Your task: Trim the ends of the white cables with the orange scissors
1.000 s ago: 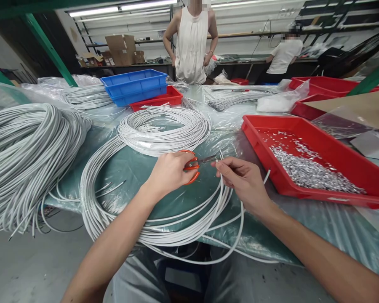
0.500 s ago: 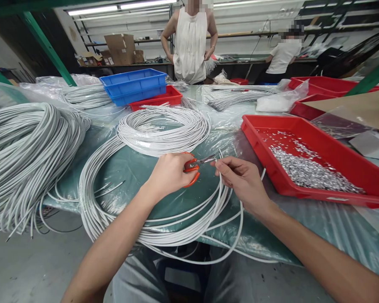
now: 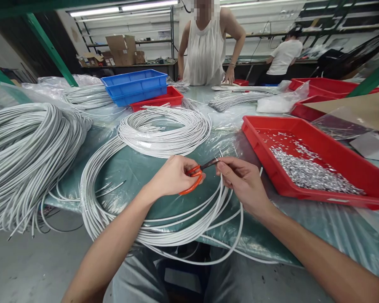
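My left hand (image 3: 175,174) is wrapped round the orange handles of a pair of scissors (image 3: 193,176). Their dark blades point right and reach the fingertips of my right hand (image 3: 240,174). That hand is closed in a pinch on the end of a white cable, whose short tip shows just above the fingers. The blades lie at this tip; whether they touch it I cannot tell. Below my hands the white cables (image 3: 180,235) run round in a wide loose coil on the green table, partly under my left forearm.
A tied coil of white cable (image 3: 164,130) lies behind my hands, and a thick bundle (image 3: 28,155) hangs over the left edge. On the right stands a red tray (image 3: 271,176) with small silvery pieces. Blue trays (image 3: 135,86) sit farther back. A person (image 3: 205,54) stands across the table.
The scissors have turned in my left hand, with their blades now together rather than apart. Across the table the person has moved right and leans closer, one hand lowered to the table.
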`<state>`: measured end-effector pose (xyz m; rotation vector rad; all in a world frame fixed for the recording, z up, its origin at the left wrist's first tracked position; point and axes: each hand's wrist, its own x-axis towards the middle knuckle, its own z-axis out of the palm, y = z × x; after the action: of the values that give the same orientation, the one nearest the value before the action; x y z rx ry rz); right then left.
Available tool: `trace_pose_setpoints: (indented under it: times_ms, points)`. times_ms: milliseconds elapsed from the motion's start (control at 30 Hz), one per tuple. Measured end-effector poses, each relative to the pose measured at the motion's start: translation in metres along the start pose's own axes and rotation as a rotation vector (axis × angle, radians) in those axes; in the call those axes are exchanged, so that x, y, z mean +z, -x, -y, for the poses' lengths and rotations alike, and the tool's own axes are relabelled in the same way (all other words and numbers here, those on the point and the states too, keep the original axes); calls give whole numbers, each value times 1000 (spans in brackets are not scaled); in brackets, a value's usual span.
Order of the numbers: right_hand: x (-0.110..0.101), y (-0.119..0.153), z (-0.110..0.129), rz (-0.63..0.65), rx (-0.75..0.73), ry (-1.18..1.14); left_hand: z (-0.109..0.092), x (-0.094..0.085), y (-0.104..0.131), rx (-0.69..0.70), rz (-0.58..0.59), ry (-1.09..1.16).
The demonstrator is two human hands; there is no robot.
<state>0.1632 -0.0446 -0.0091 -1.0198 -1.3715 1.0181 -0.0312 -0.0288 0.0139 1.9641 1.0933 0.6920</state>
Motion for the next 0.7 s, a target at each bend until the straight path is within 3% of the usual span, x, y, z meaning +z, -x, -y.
trace_pose_setpoints:
  times_ms: [200,400,600,700]
  points:
    - [-1,0,1,-28,-82,120,2,-2,0,29,-22,-35]
    - [0,0,4,-31,-204,222,2,-4,-1,20,40,18]
    - [-1,0,1,-42,-239,256,1,-6,0,5,29,2]
    - [-1,0,2,-48,-243,273,-2,-7,0,-11,79,63]
